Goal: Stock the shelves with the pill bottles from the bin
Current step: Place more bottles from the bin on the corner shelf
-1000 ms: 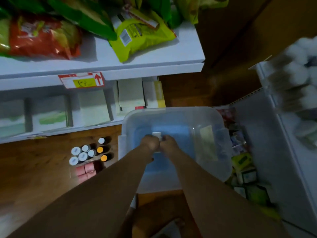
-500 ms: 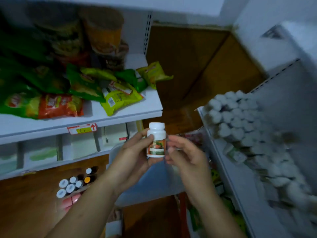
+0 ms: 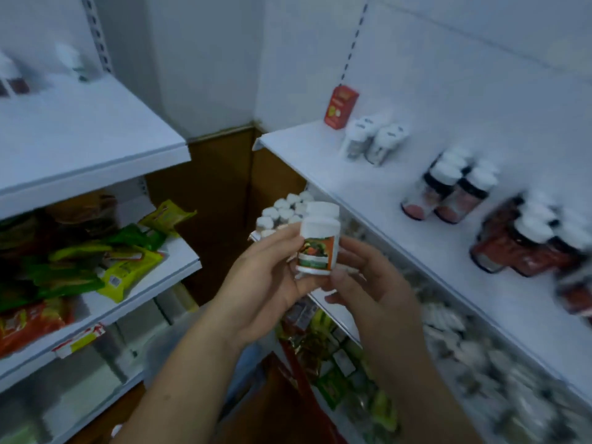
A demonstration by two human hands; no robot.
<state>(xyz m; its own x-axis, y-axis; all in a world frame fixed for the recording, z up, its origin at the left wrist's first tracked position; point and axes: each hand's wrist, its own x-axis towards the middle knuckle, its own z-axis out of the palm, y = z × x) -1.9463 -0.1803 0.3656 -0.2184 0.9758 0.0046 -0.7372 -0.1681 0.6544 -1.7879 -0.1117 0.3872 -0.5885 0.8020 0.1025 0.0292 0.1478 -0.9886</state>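
Leftmost, at nine o'clock: green and yellow snack packets (image 3: 128, 267) on a white metal shelf (image 3: 184, 254). Centre: left hand (image 3: 266, 280), thumb and fingers curled round a white plastic pill bottle with an orange-and-green label (image 3: 317, 251), held upright in mid-air. Right hand (image 3: 371, 283) grasps its other side, thumb beneath. At two o'clock: white upper shelf (image 3: 368, 187) bearing dark white-capped jars (image 3: 448, 193) and a red carton (image 3: 340, 107).
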